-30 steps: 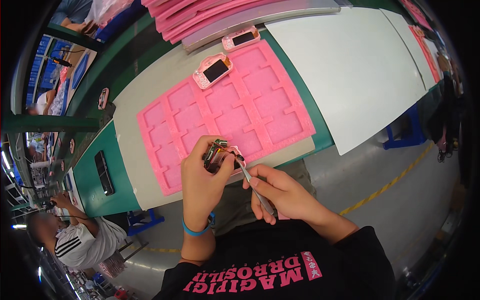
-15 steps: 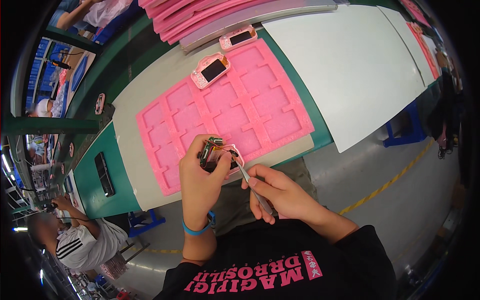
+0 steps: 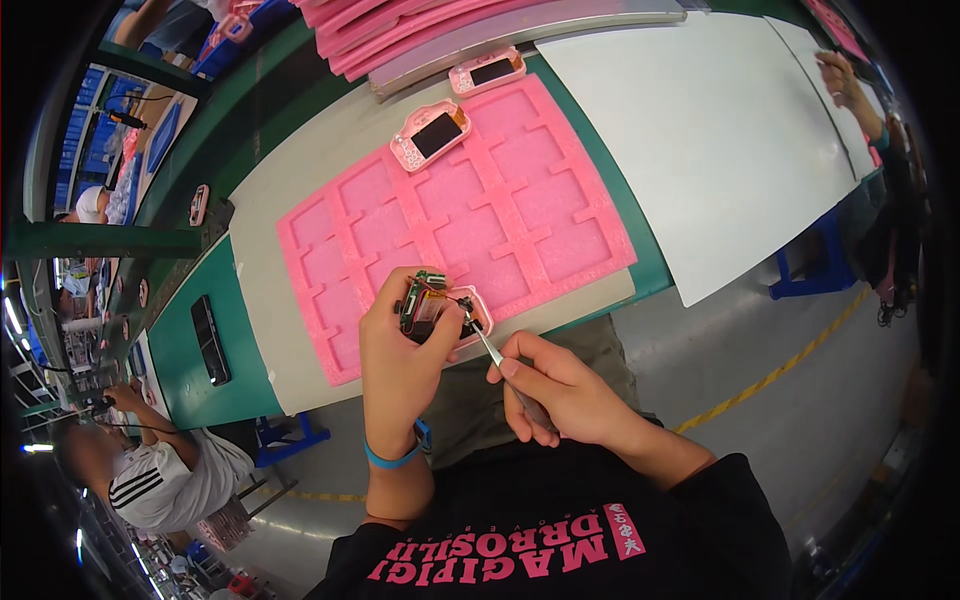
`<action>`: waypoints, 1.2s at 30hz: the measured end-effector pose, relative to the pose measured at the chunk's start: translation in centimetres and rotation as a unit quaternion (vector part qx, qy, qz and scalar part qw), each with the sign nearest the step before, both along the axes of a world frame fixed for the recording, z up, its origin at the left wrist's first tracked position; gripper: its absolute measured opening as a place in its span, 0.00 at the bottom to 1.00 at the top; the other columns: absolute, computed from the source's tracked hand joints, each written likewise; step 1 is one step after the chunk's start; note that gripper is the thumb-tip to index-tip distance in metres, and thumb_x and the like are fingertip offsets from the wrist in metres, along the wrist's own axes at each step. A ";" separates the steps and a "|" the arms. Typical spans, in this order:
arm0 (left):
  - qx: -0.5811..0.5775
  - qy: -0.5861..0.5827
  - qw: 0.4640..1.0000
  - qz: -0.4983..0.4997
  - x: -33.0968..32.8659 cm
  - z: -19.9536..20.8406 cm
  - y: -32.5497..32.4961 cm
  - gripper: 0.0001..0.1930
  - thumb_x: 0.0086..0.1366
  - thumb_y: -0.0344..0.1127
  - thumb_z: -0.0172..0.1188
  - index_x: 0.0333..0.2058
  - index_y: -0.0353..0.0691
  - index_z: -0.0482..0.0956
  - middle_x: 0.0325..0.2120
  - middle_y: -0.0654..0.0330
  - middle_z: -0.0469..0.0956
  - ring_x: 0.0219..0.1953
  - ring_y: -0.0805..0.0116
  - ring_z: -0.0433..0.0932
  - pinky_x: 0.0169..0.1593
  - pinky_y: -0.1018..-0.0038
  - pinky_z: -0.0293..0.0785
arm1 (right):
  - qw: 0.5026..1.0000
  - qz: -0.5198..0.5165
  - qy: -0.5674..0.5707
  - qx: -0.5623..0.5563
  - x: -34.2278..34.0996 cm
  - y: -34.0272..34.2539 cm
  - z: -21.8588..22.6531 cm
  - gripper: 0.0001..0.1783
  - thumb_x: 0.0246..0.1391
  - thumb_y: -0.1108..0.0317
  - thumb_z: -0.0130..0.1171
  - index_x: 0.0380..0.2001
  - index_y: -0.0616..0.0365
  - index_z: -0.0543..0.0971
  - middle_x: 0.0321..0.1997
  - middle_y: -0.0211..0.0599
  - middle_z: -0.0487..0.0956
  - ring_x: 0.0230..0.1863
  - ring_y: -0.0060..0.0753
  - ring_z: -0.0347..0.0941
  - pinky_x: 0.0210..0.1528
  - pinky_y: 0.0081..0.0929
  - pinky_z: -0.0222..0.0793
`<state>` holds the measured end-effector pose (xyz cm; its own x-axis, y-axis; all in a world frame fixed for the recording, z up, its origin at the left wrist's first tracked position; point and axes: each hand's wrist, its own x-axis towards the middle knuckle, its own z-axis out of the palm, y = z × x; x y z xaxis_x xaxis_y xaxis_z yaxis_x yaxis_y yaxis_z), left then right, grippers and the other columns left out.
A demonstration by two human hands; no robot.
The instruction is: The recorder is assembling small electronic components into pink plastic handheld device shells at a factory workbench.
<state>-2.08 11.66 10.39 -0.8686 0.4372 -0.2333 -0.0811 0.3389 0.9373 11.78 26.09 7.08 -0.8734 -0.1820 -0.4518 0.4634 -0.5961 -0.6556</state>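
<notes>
My left hand (image 3: 408,335) is closed around a pink handheld game console shell (image 3: 484,302) whose inside faces up. A green circuit board (image 3: 424,285) with thin red and dark wires shows between my thumb and fingers; part of the shell is hidden by the hand. Metal tweezers (image 3: 486,346) are gripped in my right hand (image 3: 556,388), their tips in the shell by a small dark part beside my left thumb. Just beyond lies a pink foam tray (image 3: 410,210) with rectangular recesses. On its far edge rests a pink console with a dark screen (image 3: 432,136).
Another pink console (image 3: 488,72) lies behind the tray, near stacked pink foam sheets (image 3: 400,30). A white sheet (image 3: 700,150) covers the right side. A black phone (image 3: 210,340) lies at left. A co-worker (image 3: 170,470) sits at lower left; another person's hand (image 3: 840,85) reaches in at far right.
The tweezer tips have shifted slightly inside the shell, and my right fingers have curled a little more. Another person's hand has appeared at the far right. The view has shifted slightly.
</notes>
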 end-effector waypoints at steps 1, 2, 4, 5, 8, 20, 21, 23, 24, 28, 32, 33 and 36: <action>0.000 0.000 1.000 0.000 0.0 0.0 0.0 0.13 0.65 0.23 0.66 0.48 0.35 0.80 0.32 0.60 0.85 0.25 0.76 0.75 0.27 0.79 0.75 | 1.000 0.000 0.000 0.000 0.0 0.0 0.2 0.10 0.83 0.64 0.42 0.49 0.58 0.70 0.18 0.40 0.79 0.09 0.25 0.61 0.13 0.22 0.54; 0.001 0.000 1.000 0.001 0.0 0.0 0.1 0.13 0.65 0.23 0.66 0.48 0.35 0.80 0.32 0.60 0.85 0.25 0.76 0.75 0.27 0.80 0.75 | 1.000 -0.002 -0.006 -0.002 -0.1 0.0 0.4 0.10 0.83 0.64 0.42 0.49 0.58 0.70 0.18 0.40 0.79 0.09 0.25 0.60 0.13 0.21 0.54; 0.003 0.000 1.000 0.002 0.1 0.0 0.2 0.12 0.65 0.23 0.66 0.48 0.35 0.80 0.32 0.60 0.85 0.26 0.77 0.75 0.27 0.80 0.76 | 1.000 -0.006 -0.017 -0.004 -0.4 0.0 0.7 0.10 0.83 0.64 0.42 0.49 0.58 0.70 0.18 0.40 0.78 0.09 0.24 0.60 0.13 0.21 0.53; 0.005 0.001 1.000 0.002 0.1 0.1 0.2 0.12 0.65 0.23 0.66 0.48 0.35 0.80 0.31 0.61 0.84 0.26 0.77 0.75 0.27 0.80 0.76 | 1.000 -0.009 -0.023 -0.006 -0.4 0.0 0.8 0.10 0.83 0.64 0.42 0.49 0.58 0.70 0.18 0.40 0.78 0.09 0.24 0.60 0.13 0.21 0.53; 0.001 -0.001 1.000 0.000 0.1 0.1 0.2 0.13 0.65 0.23 0.66 0.48 0.35 0.80 0.32 0.61 0.84 0.26 0.77 0.75 0.27 0.80 0.76 | 1.000 -0.012 -0.018 -0.001 -0.5 0.0 0.7 0.10 0.83 0.64 0.42 0.49 0.58 0.70 0.18 0.40 0.78 0.09 0.24 0.60 0.13 0.21 0.53; -0.037 -0.048 0.998 0.012 0.3 1.3 -0.8 0.11 0.70 0.25 0.63 0.50 0.34 0.79 0.28 0.58 0.83 0.22 0.76 0.74 0.24 0.80 0.73 | 0.999 -0.016 0.026 -0.015 -0.1 -0.4 -0.4 0.09 0.83 0.66 0.43 0.49 0.58 0.70 0.17 0.35 0.76 0.11 0.22 0.60 0.15 0.20 0.55; -0.036 -0.049 0.998 0.014 0.3 1.4 -1.3 0.11 0.70 0.25 0.63 0.50 0.34 0.79 0.28 0.58 0.83 0.22 0.76 0.74 0.24 0.80 0.73 | 0.999 -0.014 0.025 -0.013 0.0 -0.3 -0.5 0.09 0.83 0.66 0.43 0.49 0.58 0.70 0.17 0.35 0.76 0.11 0.22 0.60 0.15 0.20 0.55; 0.019 -0.131 0.991 -0.024 0.1 1.8 -2.9 0.11 0.71 0.25 0.61 0.51 0.33 0.78 0.28 0.56 0.84 0.21 0.75 0.75 0.23 0.80 0.73 | 0.997 -0.031 0.066 0.036 0.5 -0.7 -0.8 0.07 0.81 0.67 0.44 0.49 0.58 0.71 0.17 0.33 0.75 0.12 0.20 0.62 0.18 0.20 0.56; 0.047 -0.170 0.983 -0.041 0.1 2.0 -3.6 0.11 0.72 0.25 0.61 0.52 0.33 0.78 0.27 0.55 0.84 0.21 0.75 0.75 0.22 0.80 0.72 | 0.994 -0.038 0.087 0.060 0.7 -0.8 -0.9 0.07 0.81 0.68 0.45 0.49 0.59 0.71 0.17 0.31 0.75 0.13 0.20 0.62 0.19 0.19 0.56; 0.091 -0.220 0.969 -0.058 0.4 1.1 -4.7 0.12 0.73 0.24 0.59 0.54 0.32 0.77 0.27 0.52 0.84 0.20 0.73 0.76 0.22 0.80 0.73 | 0.981 -0.028 0.113 0.155 0.9 -0.9 -0.2 0.04 0.78 0.71 0.50 0.48 0.59 0.72 0.19 0.29 0.74 0.16 0.21 0.64 0.22 0.22 0.57; 0.109 -0.226 0.966 -0.061 0.8 0.4 -4.7 0.13 0.74 0.23 0.58 0.55 0.31 0.76 0.28 0.51 0.84 0.20 0.73 0.76 0.23 0.80 0.74 | 0.960 -0.017 0.122 0.251 1.1 -0.9 0.1 0.02 0.75 0.73 0.53 0.46 0.60 0.73 0.20 0.28 0.74 0.18 0.21 0.66 0.23 0.24 0.58; 0.109 -0.220 0.968 -0.059 0.9 0.4 -4.5 0.13 0.74 0.23 0.58 0.55 0.31 0.76 0.28 0.51 0.84 0.20 0.73 0.76 0.24 0.80 0.74 | 0.953 -0.019 0.126 0.273 1.1 -1.0 -0.1 0.02 0.75 0.74 0.53 0.46 0.60 0.73 0.19 0.27 0.74 0.18 0.20 0.65 0.24 0.22 0.58; 0.108 -0.208 0.971 -0.054 1.1 0.5 -4.2 0.12 0.75 0.23 0.58 0.55 0.31 0.76 0.28 0.51 0.84 0.21 0.73 0.76 0.24 0.80 0.75 | 0.939 -0.021 0.134 0.316 1.3 -1.2 -0.5 0.02 0.74 0.76 0.52 0.46 0.61 0.73 0.19 0.26 0.73 0.18 0.19 0.65 0.24 0.19 0.57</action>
